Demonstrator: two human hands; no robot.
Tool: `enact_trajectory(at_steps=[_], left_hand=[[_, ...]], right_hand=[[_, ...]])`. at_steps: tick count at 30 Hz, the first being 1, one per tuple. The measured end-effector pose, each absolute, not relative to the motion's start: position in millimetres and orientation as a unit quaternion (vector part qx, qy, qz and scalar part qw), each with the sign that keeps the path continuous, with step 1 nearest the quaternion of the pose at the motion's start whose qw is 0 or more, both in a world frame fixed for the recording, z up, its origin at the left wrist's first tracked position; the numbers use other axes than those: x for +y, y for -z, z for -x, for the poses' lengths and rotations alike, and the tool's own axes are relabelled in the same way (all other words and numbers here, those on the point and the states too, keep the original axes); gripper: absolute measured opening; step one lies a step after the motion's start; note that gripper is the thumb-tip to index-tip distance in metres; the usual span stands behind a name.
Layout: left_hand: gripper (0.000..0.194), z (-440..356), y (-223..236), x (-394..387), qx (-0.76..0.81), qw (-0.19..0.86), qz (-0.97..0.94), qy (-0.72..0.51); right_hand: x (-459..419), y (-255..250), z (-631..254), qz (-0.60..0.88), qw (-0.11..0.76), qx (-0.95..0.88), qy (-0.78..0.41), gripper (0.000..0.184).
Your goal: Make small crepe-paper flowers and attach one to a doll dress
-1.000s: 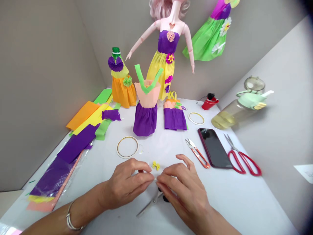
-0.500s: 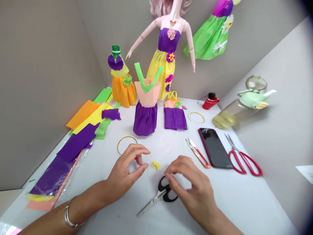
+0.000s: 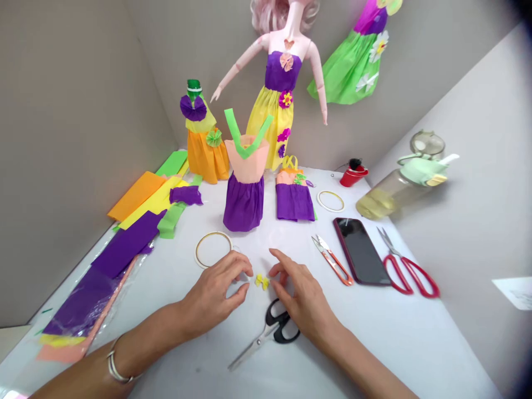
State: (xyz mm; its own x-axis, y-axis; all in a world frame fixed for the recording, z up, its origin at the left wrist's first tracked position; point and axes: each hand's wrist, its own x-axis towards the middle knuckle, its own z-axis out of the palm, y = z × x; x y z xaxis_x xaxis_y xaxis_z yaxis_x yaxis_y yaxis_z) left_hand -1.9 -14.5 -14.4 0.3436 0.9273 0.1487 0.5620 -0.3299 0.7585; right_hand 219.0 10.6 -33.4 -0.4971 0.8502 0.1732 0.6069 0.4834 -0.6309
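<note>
A small yellow bow [image 3: 261, 281] lies on the white table between my two hands. To its left, my left hand [image 3: 222, 288] is held with thumb and fingers apart, and nothing shows between them. My right hand [image 3: 297, 288] is at the bow's right edge, its thumb and fingers also apart; whether a fingertip touches the bow I cannot tell. Below them lie black-handled scissors [image 3: 266, 335], blades pointing to the lower left. Straight ahead stands a little dress [image 3: 245, 183] with a peach top, purple skirt and green V-shaped straps.
Tape rolls [image 3: 213, 249] lie beyond my left hand and farther right. Thread snips [image 3: 332, 260], a phone [image 3: 361, 252], red-handled scissors [image 3: 409, 266] and a bottle [image 3: 386, 194] line the right side. Coloured paper sheets [image 3: 124, 244] cover the left. A doll [image 3: 285, 72] stands behind.
My right hand has moved left and up to the bow, and its fingers have spread from a pinch. My left hand has shifted only slightly. The view has turned a little.
</note>
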Motion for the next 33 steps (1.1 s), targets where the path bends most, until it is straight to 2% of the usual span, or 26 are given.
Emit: enact_trajectory(at_steps=[5,10,15,20,33], left_hand=[[0.025,1,15,-15,0.489,0.326,-0.748,-0.31],[0.022,0,17,-15,0.496,0.383,-0.709,-0.324],[0.011,-1,20,-14,0.503,0.506,-0.588,-0.382],[0.027,-8,15,-16,0.47,0.632,-0.477,-0.39],[0.015,-14,7,-20,0.43,0.69,-0.395,-0.428]], right_hand=[[10,37,-212,0.461,0.21,-0.821,-0.263,0.065],[9,34,-207,0.476,0.216,-0.796,-0.305,0.06],[3,22,-204,0.497,0.318,-0.713,-0.379,0.053],[-9,8,-199,0.486,0.395,-0.668,-0.402,0.053],[-18,12,-194,0.458,0.403,-0.704,-0.364,0.05]])
